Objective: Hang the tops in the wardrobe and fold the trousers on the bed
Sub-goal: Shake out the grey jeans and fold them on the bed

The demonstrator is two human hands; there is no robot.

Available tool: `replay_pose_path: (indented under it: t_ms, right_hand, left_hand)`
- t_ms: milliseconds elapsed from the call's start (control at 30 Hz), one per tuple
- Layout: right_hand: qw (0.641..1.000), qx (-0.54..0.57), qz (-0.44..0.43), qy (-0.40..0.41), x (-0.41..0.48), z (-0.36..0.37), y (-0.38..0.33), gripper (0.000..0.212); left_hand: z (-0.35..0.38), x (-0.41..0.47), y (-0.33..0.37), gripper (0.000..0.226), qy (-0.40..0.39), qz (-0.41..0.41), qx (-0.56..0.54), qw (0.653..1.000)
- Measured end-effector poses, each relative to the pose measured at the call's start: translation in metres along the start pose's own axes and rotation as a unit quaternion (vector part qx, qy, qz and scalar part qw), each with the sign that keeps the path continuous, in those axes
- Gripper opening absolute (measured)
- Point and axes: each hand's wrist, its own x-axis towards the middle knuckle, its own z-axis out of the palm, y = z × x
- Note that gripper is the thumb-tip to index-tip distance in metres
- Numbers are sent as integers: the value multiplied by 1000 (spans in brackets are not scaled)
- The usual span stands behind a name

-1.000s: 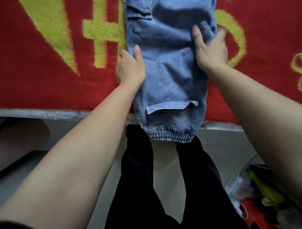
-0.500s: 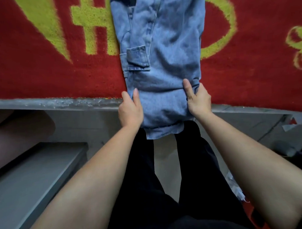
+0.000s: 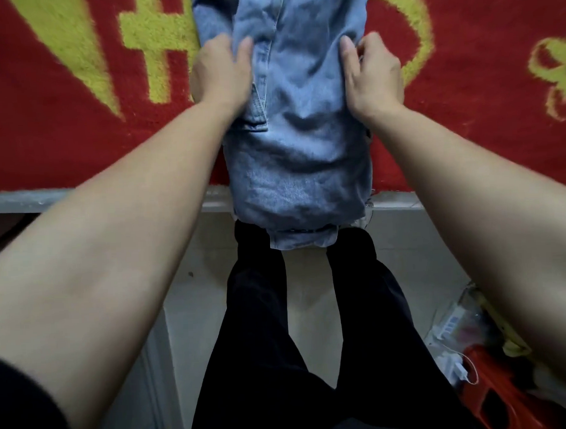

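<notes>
From my head camera, I looked straight down on the bed (image 3: 24, 201), whose pale grey edge ran across the middle of the view. A fuzzy red blanket (image 3: 64, 141) with large yellow-green figures covered the bed as far as I could see. The light blue jeans (image 3: 304, 133) lay folded lengthwise on that blanket, directly in front of me, and their near end hung a little over the bed's edge.

My left hand (image 3: 220, 72) held the left side of the jeans, thumb on top of the denim and fingers curled at the cloth's border. My right hand (image 3: 371, 75) gripped the right side the same way, thumb pressed on the fabric and fingers wrapped round the fold.

Below the bed edge was a pale floor (image 3: 310, 293), where I stood close to the bed in black trousers (image 3: 264, 359). Off to my right on the floor sat a jumble of things, among them a red plastic item (image 3: 496, 399) and a white cable (image 3: 460, 368); the rest was too blurred to name.
</notes>
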Motion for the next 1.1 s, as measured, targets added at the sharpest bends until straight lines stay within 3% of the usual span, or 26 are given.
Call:
replay_pose_path:
  t_ms: [133,233,300,467,600,733,833,967,1100]
  right_hand:
    - [993,13,-61,102,-9,4,1,44]
    - [998,-62,15,-8,-10,19,11,41]
    - [995,-75,55,-34,-3,23,7,36]
    - [998,-59,-1,29,7,-1,-28,64]
    - [996,-12,-56,74,41,-19,-65,40]
    - [986,64,-113,105,96,-17,-101,34]
    - [985,19,-159,62,141,-6,-109,42]
    - [970,-136,-201,-29,171,9,-99,54]
    - [966,-141,-199,-90,178,-4,-109,55]
  left_hand:
    - [2,-7,-13,42,121,-13,-34,992]
    - [15,-9,-26,42,35,-47,5,998]
    - [17,0,-26,41,-5,-58,11,998]
    - [-2,15,-21,33,-48,-50,-38,997]
    - [-21,39,-1,39,-49,-11,-88,995]
    - [-19,90,29,45,-47,-23,-149,987]
    - [-4,116,34,28,-55,-51,-228,971]
    - [12,124,32,25,-22,-87,-198,976]
    - [4,125,40,20,-29,-116,-197,973]
